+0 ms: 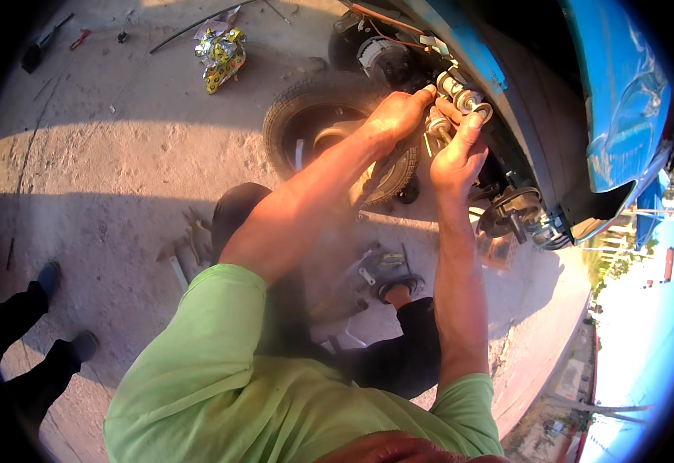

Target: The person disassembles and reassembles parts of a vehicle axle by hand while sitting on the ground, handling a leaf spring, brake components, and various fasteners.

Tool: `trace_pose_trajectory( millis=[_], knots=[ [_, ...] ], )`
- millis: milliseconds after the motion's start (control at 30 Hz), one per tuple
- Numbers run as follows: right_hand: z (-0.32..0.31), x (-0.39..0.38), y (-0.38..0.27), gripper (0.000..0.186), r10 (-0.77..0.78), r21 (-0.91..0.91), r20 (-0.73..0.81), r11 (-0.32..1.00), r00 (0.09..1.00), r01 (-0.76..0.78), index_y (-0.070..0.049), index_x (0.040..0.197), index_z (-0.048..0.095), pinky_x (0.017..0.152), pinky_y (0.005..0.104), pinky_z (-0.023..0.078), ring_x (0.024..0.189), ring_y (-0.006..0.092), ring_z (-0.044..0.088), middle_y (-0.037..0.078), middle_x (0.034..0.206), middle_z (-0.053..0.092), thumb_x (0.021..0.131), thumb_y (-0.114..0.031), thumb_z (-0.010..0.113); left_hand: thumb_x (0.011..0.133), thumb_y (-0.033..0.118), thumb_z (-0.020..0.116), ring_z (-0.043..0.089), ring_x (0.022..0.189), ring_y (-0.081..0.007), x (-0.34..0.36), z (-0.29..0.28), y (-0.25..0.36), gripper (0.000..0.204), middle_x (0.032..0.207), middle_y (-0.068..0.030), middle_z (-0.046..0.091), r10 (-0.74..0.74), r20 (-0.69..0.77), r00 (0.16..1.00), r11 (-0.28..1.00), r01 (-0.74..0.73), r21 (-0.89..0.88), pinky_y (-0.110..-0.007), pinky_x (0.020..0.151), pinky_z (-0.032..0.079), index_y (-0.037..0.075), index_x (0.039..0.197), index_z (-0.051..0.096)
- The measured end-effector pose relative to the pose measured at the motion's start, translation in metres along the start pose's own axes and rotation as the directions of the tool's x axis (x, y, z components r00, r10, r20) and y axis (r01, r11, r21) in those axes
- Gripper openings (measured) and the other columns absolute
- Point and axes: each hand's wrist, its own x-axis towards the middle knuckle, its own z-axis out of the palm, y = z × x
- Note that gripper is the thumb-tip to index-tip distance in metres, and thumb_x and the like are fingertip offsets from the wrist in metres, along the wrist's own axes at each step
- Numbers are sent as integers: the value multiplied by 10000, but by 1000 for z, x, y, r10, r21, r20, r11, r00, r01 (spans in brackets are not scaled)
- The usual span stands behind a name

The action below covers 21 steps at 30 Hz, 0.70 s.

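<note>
Both arms reach up to the underside of a blue vehicle [622, 100]. My right hand [458, 160] is closed, its thumb pressed against the round end of a spool-shaped metal part [463, 94] with pale rings. Just left of it, my left hand [400, 114] is closed, fingertips drawn together beside the same part. Whatever those left fingers grip is hidden. Between the hands sits a smaller pale metal fitting [439, 123]. A tyred wheel [291, 108] lies beneath my left forearm.
A hub-like round part [513, 210] hangs under the vehicle, right of my right forearm. Tools [195, 231] lie on the ground by my knee, and others [379, 266] near my foot. A crumpled yellow-silver wrapper [221, 58] lies further off. Another person's legs [48, 378] stand at left.
</note>
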Motion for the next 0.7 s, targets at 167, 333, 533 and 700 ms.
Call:
trace_pose_trajectory(
  millis=[167, 333, 533, 700],
  knots=[
    [5, -2, 4, 728, -89, 24, -41, 996, 995, 90, 86, 1107, 703, 888, 352, 530, 1010, 242, 672, 171, 1088, 724, 1068, -515, 294, 994, 508, 500, 661, 916, -227, -14, 5, 3, 599, 1027, -161, 716, -35, -51, 998, 989, 28, -147, -374, 815, 501, -46, 1105, 699],
    [10, -3, 2, 678, -8, 83, -77, 996, 997, 14, 71, 1108, 709, 892, 339, 529, 1008, 236, 671, 166, 1087, 726, 1073, -487, 325, 991, 509, 498, 650, 898, -218, -14, 17, -9, 590, 997, -150, 710, -47, -109, 993, 929, 4, -370, -359, 815, 498, -34, 1107, 694],
    [7, -2, -4, 658, 52, 65, -89, 997, 995, -46, 80, 1131, 684, 845, 342, 531, 959, 222, 675, 173, 1070, 727, 1053, -502, 388, 1007, 461, 449, 631, 954, -215, -14, 27, -9, 568, 1006, -135, 715, -73, -125, 990, 936, 25, -350, -355, 855, 487, -33, 1078, 719],
    [3, 11, 20, 626, -196, -60, -36, 979, 980, 193, 46, 1067, 675, 818, 361, 514, 923, 221, 662, 134, 996, 711, 1031, -525, 419, 1039, 408, 414, 609, 968, -193, -21, 20, -4, 505, 1092, -119, 693, 224, 16, 975, 968, -220, -117, -373, 873, 461, 2, 1150, 693]
  ],
)
